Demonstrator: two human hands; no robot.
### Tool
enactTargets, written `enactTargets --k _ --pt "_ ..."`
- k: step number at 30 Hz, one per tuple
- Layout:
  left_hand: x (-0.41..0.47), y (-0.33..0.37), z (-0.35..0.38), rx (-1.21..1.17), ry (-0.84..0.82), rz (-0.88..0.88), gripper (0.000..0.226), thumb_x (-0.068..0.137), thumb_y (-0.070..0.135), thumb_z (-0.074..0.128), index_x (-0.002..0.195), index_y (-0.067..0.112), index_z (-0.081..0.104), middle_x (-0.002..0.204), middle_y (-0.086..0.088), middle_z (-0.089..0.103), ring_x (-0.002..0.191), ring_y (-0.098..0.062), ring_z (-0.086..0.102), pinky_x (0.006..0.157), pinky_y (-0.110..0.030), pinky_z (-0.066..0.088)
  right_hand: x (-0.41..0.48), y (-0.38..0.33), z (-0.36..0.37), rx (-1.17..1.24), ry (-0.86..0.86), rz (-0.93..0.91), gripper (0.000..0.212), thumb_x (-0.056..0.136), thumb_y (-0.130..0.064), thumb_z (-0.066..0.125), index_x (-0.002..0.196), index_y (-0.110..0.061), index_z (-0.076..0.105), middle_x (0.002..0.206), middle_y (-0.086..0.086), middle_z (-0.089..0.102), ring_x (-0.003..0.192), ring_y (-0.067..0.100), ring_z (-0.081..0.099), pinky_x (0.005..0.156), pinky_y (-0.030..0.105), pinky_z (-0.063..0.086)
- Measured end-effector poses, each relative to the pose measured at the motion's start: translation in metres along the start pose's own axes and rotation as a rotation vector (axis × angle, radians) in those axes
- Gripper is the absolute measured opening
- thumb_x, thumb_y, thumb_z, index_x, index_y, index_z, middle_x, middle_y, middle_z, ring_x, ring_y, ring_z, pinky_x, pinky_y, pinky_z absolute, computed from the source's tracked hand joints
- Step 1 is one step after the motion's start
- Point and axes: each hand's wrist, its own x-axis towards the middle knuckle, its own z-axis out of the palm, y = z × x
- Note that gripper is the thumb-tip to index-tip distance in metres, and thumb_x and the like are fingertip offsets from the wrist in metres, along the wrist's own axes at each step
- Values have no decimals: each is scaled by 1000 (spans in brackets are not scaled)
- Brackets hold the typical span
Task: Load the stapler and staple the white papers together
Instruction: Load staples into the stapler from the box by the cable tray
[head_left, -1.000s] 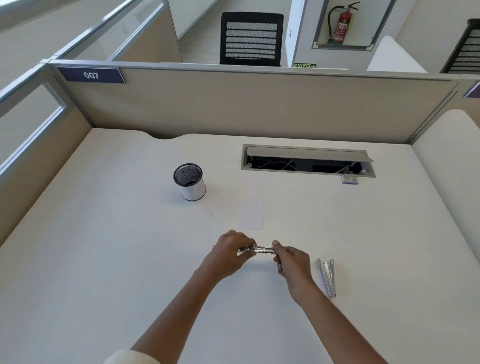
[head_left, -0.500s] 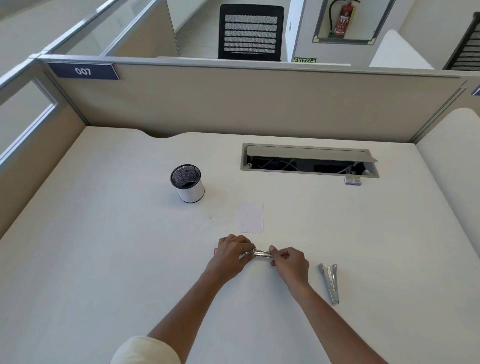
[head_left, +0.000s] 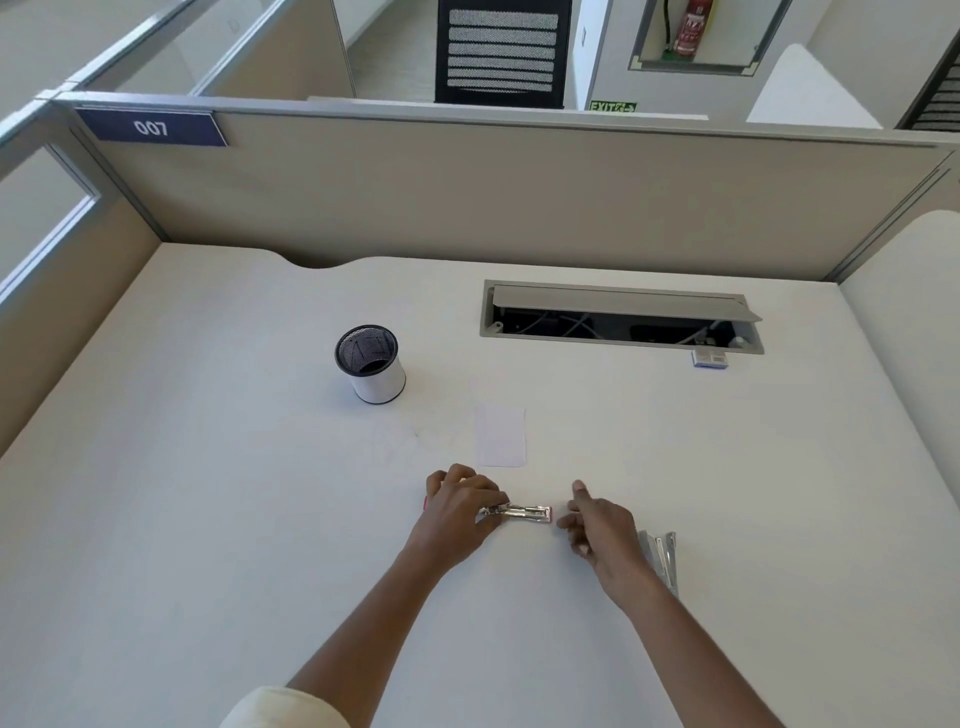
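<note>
The stapler (head_left: 519, 512) lies on the desk (head_left: 208, 519), near the white papers (head_left: 501, 435). The left hand (head_left: 457, 512) grips its left end. The right hand (head_left: 602, 525) is loose beside it, holding nothing. Risk: gripped at 1 end only, the stapler may pivot or snap shut during loading.

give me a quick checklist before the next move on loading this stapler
1. Stapler steadied: ok, the left hand grips its left end and it lies on the desk.
2. Right hand free: ok, it holds nothing and sits just right of the stapler, apart from it.
3. Staples already in the magazine: cannot tell, too small to see.
4. Refill close by: ok, metal strips that look like staples lie beside the right wrist.
5. White papers stacked and squared: cannot tell, only one flat white rectangle shows beyond the stapler.
</note>
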Motion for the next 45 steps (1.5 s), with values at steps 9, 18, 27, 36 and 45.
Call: enactTargets --k 9,18,27,36,45 --pt "-1 29 -34 -153 133 44 56 79 61 69 125 29 70 129 18 65 125 -12 48 101 -31 34 -52 -37 -21 691 -410 142 29 102 -7 49 123 12 58 123 30 68 114 37 68 92 39 59" --pt "-23 100 -75 -251 318 183 27 88 28 74 115 25 75 102 11 68 92 -11 61 79 -19 49 -95 -52 -10 658 -444 -63 29 100 8 44 124 6 62 124 24 70 110 29 72 101 38 53" --pt "-42 111 -69 -354 324 68 18 93 23 71 106 30 79 97 13 71 91 -6 64 77 -8 44 -124 -46 -4 592 -431 -54 29 101 1 48 127 -1 62 124 16 72 117 28 67 106 44 50" --pt "-51 108 -68 -411 397 137 10 93 24 74 102 23 79 95 12 71 84 -5 67 74 -27 57 -134 -43 -6 627 -451 -54 26 103 -3 49 123 3 63 121 22 72 105 26 74 92 36 60" --pt "-49 106 -79 -819 309 -177 6 93 22 74 90 20 80 84 6 77 77 -9 72 69 -26 54 -137 -36 -5 346 -317 -389 17 97 0 60 108 -3 73 108 19 76 104 31 74 95 40 58"
